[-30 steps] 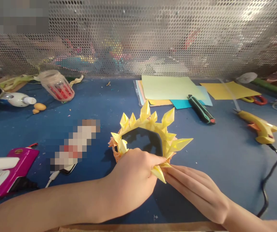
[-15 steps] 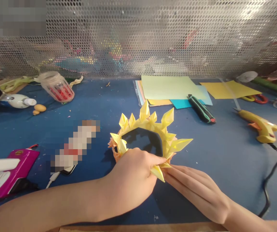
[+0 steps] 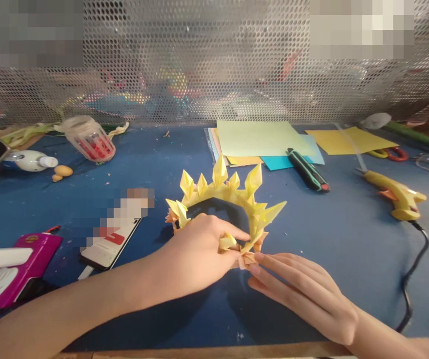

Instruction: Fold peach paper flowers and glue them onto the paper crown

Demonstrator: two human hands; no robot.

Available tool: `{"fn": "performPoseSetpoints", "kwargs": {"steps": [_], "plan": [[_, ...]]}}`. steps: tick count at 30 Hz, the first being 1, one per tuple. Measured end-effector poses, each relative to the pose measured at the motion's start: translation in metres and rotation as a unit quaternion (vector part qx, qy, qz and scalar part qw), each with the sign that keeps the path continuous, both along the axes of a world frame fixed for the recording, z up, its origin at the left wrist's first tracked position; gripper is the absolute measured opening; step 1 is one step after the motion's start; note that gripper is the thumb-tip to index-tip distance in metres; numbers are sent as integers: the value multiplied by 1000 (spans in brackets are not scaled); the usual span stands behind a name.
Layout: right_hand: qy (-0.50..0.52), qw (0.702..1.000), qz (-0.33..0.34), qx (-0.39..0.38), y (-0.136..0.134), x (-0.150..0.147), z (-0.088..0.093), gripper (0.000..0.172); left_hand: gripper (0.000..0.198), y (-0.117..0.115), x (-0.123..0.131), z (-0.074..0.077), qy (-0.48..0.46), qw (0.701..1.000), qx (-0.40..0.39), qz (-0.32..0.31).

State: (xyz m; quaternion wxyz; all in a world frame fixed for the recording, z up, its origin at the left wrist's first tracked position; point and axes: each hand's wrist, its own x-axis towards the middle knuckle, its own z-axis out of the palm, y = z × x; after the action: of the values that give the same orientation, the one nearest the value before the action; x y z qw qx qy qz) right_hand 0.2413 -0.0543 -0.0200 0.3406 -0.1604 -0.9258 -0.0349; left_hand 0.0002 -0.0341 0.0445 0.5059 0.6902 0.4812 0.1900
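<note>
A ring-shaped crown [image 3: 219, 193] of folded yellow paper points, with orange paper folds on its outer side, stands on the blue table in front of me. My left hand [image 3: 201, 252] reaches over its near side. The index finger stretches along the inner wall, and the other fingers and thumb close on the near part. A small yellow fold [image 3: 227, 242] pokes out between those fingers. My right hand [image 3: 304, 291] has its fingertips pressed against the orange fold [image 3: 248, 259] at the near right edge, fingers close together. My left hand covers part of the ring's near left side.
Left of the crown lie a phone [image 3: 117, 249] and a magenta device [image 3: 31, 264]. Behind are a jar with red bits [image 3: 90, 142], paper sheets [image 3: 259, 137] and a utility knife [image 3: 307, 169]. A yellow glue gun [image 3: 395, 194] with a black cord lies right.
The crown has shifted slightly left. A yellow point that stuck out toward me has turned up inside my left hand, exposing the orange fold. My right fingertips now rest on that fold.
</note>
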Motion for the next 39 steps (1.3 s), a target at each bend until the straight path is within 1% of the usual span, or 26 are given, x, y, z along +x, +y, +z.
{"fn": "performPoseSetpoints", "kwargs": {"steps": [1, 3, 5, 7, 10, 12, 15, 19, 22, 24, 26, 28, 29, 31, 32, 33, 34, 35, 37, 39], "plan": [[4, 1000, 6, -4, -1, 0, 1, 46, 32, 2, -1, 3, -10, 1000, -26, 12], [15, 1000, 14, -18, -5, 2, 2, 42, 36, 7, -5, 9, -12, 997, -74, 24], [29, 1000, 0, -8, -8, 4, 1, 37, 37, 12, -10, 16, 10, 996, -87, 28], [42, 998, -11, 41, -9, 6, 0, 31, 38, 18, -16, 22, 44, 996, -71, 33], [50, 993, -2, 106, -7, 7, 1, 25, 40, 26, -26, 28, 62, 996, -57, 40], [51, 992, -5, 116, -6, 7, 3, 23, 40, 30, -31, 31, 57, 996, -47, 51], [42, 993, -30, 109, -4, 4, 7, 20, 35, 33, -37, 36, 52, 996, -34, 60], [51, 989, -56, 123, -1, 3, 9, 16, 26, 36, -44, 42, 44, 998, 16, 47], [60, 989, -87, 104, 4, 5, 6, 19, 20, 39, -48, 47, 38, 998, 38, 28], [54, 987, -133, 69, 9, 8, 5, 23, 20, 42, -51, 51, 40, 997, 54, 30], [32, 980, -194, 17, 20, 15, 7, 22, 20, 48, -54, 57, 44, 995, 83, 35], [3, 964, -262, -43, 37, 28, 10, 20, 17, 55, -57, 62, 73, 990, 121, 30], [-13, 952, -298, -76, 48, 37, 12, 21, 18, 60, -59, 64, 96, 985, 142, 28], [-40, 917, -375, -126, 74, 59, 14, 19, 24, 70, -63, 66, 145, 972, 183, 35], [-49, 896, -417, -143, 88, 70, 15, 21, 31, 77, -65, 65, 162, 965, 201, 48], [-58, 874, -457, -156, 103, 80, 14, 30, 35, 83, -67, 64, 175, 958, 217, 60], [-64, 850, -495, -167, 116, 89, 13, 40, 35, 90, -69, 61, 180, 956, 223, 61], [-69, 830, -525, -175, 128, 95, 12, 45, 34, 98, -71, 58, 183, 955, 225, 62], [-76, 799, -567, -188, 146, 101, 7, 40, 35, 112, -76, 51, 191, 953, 224, 65], [-82, 779, -589, -199, 155, 101, 2, 38, 35, 126, -80, 43, 198, 952, 223, 66]]}}
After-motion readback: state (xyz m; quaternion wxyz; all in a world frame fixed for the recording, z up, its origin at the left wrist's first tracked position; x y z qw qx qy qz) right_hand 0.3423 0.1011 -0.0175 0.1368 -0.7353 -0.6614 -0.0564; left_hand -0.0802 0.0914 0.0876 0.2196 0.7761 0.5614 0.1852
